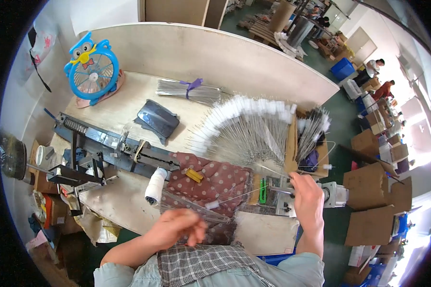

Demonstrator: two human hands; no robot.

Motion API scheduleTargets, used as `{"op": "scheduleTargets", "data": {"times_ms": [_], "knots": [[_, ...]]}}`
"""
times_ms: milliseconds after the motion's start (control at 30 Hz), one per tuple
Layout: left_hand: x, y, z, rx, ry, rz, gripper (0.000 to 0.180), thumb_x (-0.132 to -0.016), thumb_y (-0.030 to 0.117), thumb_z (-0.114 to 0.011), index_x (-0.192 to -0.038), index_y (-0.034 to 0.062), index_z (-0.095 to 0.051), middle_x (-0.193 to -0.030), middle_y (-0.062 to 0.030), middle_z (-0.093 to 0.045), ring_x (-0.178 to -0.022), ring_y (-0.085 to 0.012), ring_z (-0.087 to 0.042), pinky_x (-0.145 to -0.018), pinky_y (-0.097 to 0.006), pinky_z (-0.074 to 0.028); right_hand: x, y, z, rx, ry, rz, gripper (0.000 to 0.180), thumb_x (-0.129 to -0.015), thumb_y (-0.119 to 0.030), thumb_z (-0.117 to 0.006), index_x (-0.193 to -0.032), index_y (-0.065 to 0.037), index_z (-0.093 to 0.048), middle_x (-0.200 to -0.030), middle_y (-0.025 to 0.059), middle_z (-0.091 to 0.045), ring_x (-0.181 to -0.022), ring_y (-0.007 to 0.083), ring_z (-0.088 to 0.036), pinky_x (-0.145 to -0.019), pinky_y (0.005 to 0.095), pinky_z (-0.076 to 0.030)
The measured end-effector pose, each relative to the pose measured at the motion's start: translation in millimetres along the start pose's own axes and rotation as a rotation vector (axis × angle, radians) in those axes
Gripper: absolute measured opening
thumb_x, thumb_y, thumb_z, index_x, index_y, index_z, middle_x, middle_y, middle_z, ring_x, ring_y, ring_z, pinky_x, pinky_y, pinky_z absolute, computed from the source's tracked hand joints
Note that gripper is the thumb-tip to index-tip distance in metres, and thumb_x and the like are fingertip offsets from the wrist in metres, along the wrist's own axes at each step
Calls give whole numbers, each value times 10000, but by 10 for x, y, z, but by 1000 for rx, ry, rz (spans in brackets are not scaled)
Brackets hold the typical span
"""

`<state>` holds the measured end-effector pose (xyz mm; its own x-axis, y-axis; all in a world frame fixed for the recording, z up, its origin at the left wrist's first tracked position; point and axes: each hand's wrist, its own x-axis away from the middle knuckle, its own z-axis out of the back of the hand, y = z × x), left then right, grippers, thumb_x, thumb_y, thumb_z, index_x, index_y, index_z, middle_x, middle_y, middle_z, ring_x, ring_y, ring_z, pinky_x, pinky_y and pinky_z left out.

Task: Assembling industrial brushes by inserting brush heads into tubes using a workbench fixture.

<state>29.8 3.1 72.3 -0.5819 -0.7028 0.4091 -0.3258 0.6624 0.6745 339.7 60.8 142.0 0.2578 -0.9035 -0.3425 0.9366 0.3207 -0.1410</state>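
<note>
My right hand [305,191] is closed at the metal spindle of a small bench machine [283,206]; its fingertips are pressed together, and what they grip is hidden. A thin wire with a small white bristle head [211,204] stretches from over the cloth toward this spindle. My left hand [184,227] hovers above the near edge of the polka-dot cloth [225,179], its fingers blurred by motion. Several bare wires [203,210] lie across the cloth beside it. A yellow clip-like piece [194,175] rests on the cloth, and a green-handled tool [263,190] lies left of the machine.
Many white-tipped wire brushes [249,129] fan out at the back, beside a cardboard box [292,143] holding more. A long dark metal device [115,148], a white spool [156,185], a black pouch [158,118] and a blue fan [94,76] stand left. Cartons [368,186] stand at right.
</note>
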Motion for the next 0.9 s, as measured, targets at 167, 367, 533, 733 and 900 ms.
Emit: {"op": "scheduleTargets", "data": {"times_ms": [167, 367, 533, 733, 900], "knots": [[-1106, -97, -432, -939, 111, -623, 256, -846, 187, -590, -1048, 29, -574, -910, -140, -640, -674, -218, -634, -591, -336, -503, -152, 11, -316, -376, -44, -30, 253, -764, 19, -593, -1012, -28, -610, -848, 146, -622, -741, 318, -613, -630, 385, -495], [-1687, -164, -455, -1472, 276, -776, 138, -791, 156, -587, -920, 111, -605, -844, -70, -626, -688, -293, -624, -571, -417, -496, -178, 13, -523, -361, -46, -102, 158, -821, -95, -593, -977, -97, -619, -853, 113, -639, -709, 326, -608, -600, 397, -488], [-1889, 186, -390, -1820, 378, -847, 58, -754, 142, -592, -779, 90, -598, -735, -60, -549, -722, -284, -606, -620, -418, -489, -77, 184, -672, -257, -17, -17, 105, -797, -176, -633, -871, -110, -666, -797, 83, -651, -716, 293, -598, -612, 372, -482], [-1282, 6, -154, -1520, 282, -975, 244, -730, 118, -678, -958, 38, -645, -932, -111, -618, -874, -259, -620, -740, -357, -503, -167, 40, -471, -440, -129, 196, 117, -702, -206, -715, -778, -118, -716, -711, 23, -647, -686, 218, -562, -621, 322, -467], [-348, -307, 289, -1017, 487, -549, 232, -817, 86, -656, -1037, 14, -640, -1010, -107, -636, -874, -197, -641, -703, -295, -519, -574, -494, -791, -575, -119, 395, 114, -721, -226, -695, -772, -126, -706, -711, 12, -635, -723, 210, -557, -641, 325, -470]]}}
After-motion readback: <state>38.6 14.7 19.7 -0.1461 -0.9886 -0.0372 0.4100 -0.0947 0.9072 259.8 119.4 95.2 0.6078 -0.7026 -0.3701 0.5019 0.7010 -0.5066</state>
